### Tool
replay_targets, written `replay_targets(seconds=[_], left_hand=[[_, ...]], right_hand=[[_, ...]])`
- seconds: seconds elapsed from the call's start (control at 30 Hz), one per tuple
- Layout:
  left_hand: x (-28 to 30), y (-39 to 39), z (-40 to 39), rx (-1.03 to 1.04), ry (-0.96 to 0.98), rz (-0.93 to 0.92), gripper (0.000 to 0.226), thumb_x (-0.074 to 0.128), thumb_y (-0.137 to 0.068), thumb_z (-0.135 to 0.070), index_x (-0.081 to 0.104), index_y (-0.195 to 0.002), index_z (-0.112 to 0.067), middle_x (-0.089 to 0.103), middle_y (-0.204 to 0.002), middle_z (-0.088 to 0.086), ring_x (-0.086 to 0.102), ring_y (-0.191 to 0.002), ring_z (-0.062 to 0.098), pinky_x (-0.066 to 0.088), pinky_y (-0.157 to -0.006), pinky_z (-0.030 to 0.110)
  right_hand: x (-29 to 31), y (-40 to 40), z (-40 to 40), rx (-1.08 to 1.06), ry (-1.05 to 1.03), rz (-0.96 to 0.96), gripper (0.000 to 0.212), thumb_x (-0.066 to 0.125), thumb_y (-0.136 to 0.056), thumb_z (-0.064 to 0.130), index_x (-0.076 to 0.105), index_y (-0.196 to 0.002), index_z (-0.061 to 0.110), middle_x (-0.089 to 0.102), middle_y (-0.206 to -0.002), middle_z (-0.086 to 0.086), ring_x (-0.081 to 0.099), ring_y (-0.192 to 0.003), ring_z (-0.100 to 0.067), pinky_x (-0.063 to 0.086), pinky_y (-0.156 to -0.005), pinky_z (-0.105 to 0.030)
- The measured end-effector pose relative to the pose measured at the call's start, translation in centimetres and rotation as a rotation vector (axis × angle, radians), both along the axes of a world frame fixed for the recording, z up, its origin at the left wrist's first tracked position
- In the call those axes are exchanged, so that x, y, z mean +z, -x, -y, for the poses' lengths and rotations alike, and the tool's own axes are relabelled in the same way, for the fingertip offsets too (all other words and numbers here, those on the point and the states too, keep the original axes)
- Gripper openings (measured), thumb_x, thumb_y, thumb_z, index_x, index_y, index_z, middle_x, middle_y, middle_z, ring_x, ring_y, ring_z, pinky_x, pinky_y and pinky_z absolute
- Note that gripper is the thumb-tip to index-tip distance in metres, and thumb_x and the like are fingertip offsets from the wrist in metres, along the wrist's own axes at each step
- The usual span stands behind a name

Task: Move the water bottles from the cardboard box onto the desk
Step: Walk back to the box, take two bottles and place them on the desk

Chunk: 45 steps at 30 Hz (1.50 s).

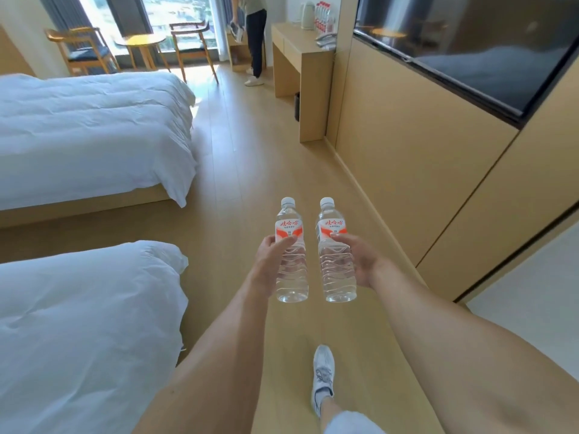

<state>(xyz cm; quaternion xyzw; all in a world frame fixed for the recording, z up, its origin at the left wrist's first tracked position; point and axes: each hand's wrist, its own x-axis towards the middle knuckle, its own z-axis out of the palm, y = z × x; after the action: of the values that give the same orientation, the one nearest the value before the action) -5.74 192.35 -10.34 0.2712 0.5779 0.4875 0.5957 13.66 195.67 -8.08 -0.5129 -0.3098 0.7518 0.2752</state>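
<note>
I judge this to be the carrying step: I have a bottle in each hand and am walking down the aisle between the beds and the wall panels, with the cardboard box nowhere in view. My left hand (pixel 272 261) is wrapped around the left bottle (pixel 290 252), fingers curled about its middle just under the label, so the bottle stands upright with its cap above my knuckles and its base below my palm. Just to the right of it, close but not touching, the right bottle (pixel 335 252) sits upright in my right hand (pixel 360 261), thumb across the front at the label's lower edge, fingers behind.

The table (pixel 300 51) lies well ahead of both hands and a little to the right, with a kettle (pixel 307 14) and a cluster of bottles (pixel 324 15) already on it. The next move calls for keeping both bottles level while I close the distance, then setting them down beside that cluster.
</note>
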Motion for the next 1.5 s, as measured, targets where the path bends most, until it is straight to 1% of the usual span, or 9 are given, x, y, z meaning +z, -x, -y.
replay_targets(seconds=[0.07,0.23,0.33,0.6,0.77,0.87,1.23,1.37,1.5], left_hand=[[-0.4,0.4,-3.7,0.024,0.004,-0.007,0.045,0.074,-0.089,-0.026,0.055,-0.125,-0.006,0.070,-0.099,0.013,0.070,-0.075,0.025,0.058,-0.072,0.043],[-0.4,0.8,-12.4,0.043,0.058,-0.004,0.046,0.073,-0.090,-0.025,0.053,-0.126,-0.006,0.069,-0.094,0.010,0.070,-0.057,0.012,0.054,-0.049,0.028],[-0.1,1.1,-18.3,0.062,0.076,-0.018,0.047,0.073,-0.090,-0.024,0.052,-0.128,-0.005,0.068,-0.095,0.010,0.069,-0.055,0.010,0.053,-0.048,0.025],[0.0,3.5,-29.8,0.086,0.083,0.033,0.045,0.071,-0.091,-0.017,0.049,-0.128,-0.005,0.066,-0.094,0.010,0.070,-0.057,0.012,0.055,-0.050,0.028],[-0.5,6.5,-36.5,0.051,0.073,0.025,0.046,0.073,-0.089,-0.018,0.051,-0.128,-0.008,0.068,-0.095,0.009,0.070,-0.069,0.019,0.058,-0.062,0.036],[-1.1,9.0,-41.4,0.040,0.058,0.035,0.046,0.074,-0.088,-0.016,0.052,-0.129,-0.011,0.069,-0.099,0.012,0.067,-0.080,0.027,0.057,-0.077,0.047],[0.2,21.2,-61.6,-0.001,0.014,0.138,0.047,0.073,-0.088,-0.009,0.052,-0.129,-0.014,0.071,-0.101,0.014,0.070,-0.079,0.028,0.058,-0.080,0.047],[1.3,24.5,-67.4,-0.015,-0.015,0.147,0.048,0.073,-0.088,-0.009,0.051,-0.131,-0.012,0.070,-0.100,0.012,0.069,-0.080,0.028,0.058,-0.082,0.048],[2.2,27.1,-72.8,-0.012,-0.046,0.168,0.050,0.073,-0.089,-0.009,0.051,-0.133,-0.013,0.070,-0.105,0.016,0.067,-0.088,0.032,0.056,-0.087,0.051]], right_hand=[[-1.0,0.6,-4.1,0.025,0.001,-0.026,0.027,0.057,-0.096,0.033,0.062,-0.105,0.008,0.064,-0.085,-0.009,0.061,-0.074,-0.025,0.049,-0.074,-0.037],[-2.4,1.4,-13.9,0.070,0.047,-0.068,0.026,0.057,-0.095,0.033,0.062,-0.104,0.009,0.066,-0.083,-0.008,0.063,-0.072,-0.024,0.051,-0.073,-0.036],[-2.7,1.6,-20.0,0.089,0.065,-0.071,0.027,0.057,-0.095,0.033,0.061,-0.106,0.009,0.066,-0.082,-0.008,0.063,-0.069,-0.023,0.051,-0.071,-0.035],[-3.0,3.3,-32.0,0.088,0.061,-0.054,0.029,0.059,-0.095,0.030,0.063,-0.112,0.007,0.066,-0.094,-0.012,0.064,-0.081,-0.027,0.050,-0.081,-0.039],[-3.3,6.1,-39.1,0.060,0.044,-0.034,0.034,0.063,-0.092,0.029,0.061,-0.118,0.006,0.061,-0.108,-0.016,0.059,-0.094,-0.031,0.046,-0.091,-0.042],[-2.9,8.6,-43.8,0.092,0.050,-0.075,0.039,0.067,-0.083,0.028,0.060,-0.114,0.005,0.061,-0.097,-0.014,0.061,-0.081,-0.029,0.050,-0.080,-0.041],[-0.2,20.8,-62.5,0.073,-0.019,-0.138,0.035,0.060,-0.091,0.027,0.059,-0.120,0.006,0.066,-0.099,-0.013,0.065,-0.085,-0.027,0.053,-0.085,-0.041],[1.2,24.1,-67.9,0.055,-0.051,-0.168,0.025,0.055,-0.097,0.024,0.059,-0.116,0.008,0.069,-0.090,-0.008,0.069,-0.077,-0.022,0.056,-0.073,-0.036],[1.8,26.5,-73.2,0.042,-0.085,-0.173,0.034,0.053,-0.099,0.022,0.055,-0.129,0.006,0.065,-0.105,-0.013,0.065,-0.090,-0.027,0.054,-0.084,-0.040]])
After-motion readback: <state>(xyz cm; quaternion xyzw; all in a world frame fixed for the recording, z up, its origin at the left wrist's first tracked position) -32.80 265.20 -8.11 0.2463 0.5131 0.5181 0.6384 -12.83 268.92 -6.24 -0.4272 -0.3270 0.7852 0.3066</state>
